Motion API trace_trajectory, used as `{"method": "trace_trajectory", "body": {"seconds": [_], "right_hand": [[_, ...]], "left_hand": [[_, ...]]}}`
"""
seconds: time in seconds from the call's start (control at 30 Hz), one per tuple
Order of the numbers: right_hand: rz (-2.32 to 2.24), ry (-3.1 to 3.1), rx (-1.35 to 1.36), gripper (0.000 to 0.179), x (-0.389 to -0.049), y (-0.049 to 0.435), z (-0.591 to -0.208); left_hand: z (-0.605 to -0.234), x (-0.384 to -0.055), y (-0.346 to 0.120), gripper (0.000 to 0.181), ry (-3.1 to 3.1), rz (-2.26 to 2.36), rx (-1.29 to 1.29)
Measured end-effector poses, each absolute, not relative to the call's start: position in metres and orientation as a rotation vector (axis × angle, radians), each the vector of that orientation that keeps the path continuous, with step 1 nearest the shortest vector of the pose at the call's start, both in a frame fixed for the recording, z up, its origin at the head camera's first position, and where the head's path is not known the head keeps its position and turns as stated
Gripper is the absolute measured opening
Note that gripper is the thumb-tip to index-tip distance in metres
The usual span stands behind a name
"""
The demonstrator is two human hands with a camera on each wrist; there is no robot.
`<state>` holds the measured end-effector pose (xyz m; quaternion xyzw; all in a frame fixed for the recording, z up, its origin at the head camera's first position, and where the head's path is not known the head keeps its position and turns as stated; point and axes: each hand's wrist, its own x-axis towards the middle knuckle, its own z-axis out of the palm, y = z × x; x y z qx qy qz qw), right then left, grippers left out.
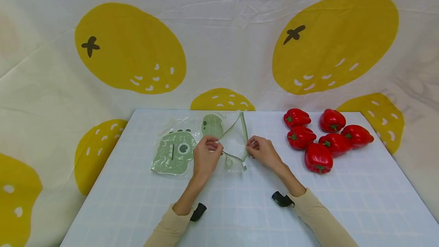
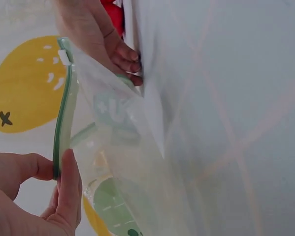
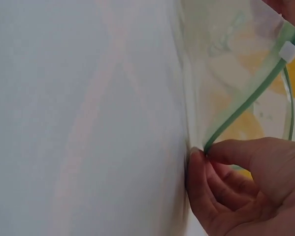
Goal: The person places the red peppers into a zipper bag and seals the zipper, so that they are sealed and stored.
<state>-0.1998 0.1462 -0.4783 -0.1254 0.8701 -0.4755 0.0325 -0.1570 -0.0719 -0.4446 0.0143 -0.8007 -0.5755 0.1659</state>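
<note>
A clear plastic zip bag (image 1: 174, 155) with a green cartoon dinosaur print lies on the table, its green-edged mouth toward the right. My left hand (image 1: 207, 155) pinches one edge of that mouth between thumb and finger. The opposite edge is pinched by my right hand (image 1: 264, 151), so the mouth stands spread in a diamond shape. In the left wrist view, the green zip strip (image 2: 63, 113) runs up from the left fingertips to a white slider (image 2: 65, 57). The right wrist view shows the right thumb and fingertips (image 3: 199, 160) on the other strip, close to the tabletop.
Several red bell peppers (image 1: 319, 158) sit grouped at the right of the table (image 1: 240, 209), which has a pale checked cover. Behind it hangs a white cloth (image 1: 226, 48) printed with large yellow fruit. Black wrist devices (image 1: 282, 199) are at both sleeves.
</note>
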Motion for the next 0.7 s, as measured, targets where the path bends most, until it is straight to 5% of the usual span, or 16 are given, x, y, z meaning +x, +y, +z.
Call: {"method": "trace_trajectory", "body": {"seconds": [0.7], "right_hand": [[-1.325, 2.808, -0.480, 0.023, -0.190, 0.169, -0.454]], "left_hand": [[-0.448, -0.161, -0.057, 0.014, -2.246, -1.971, 0.107]]}}
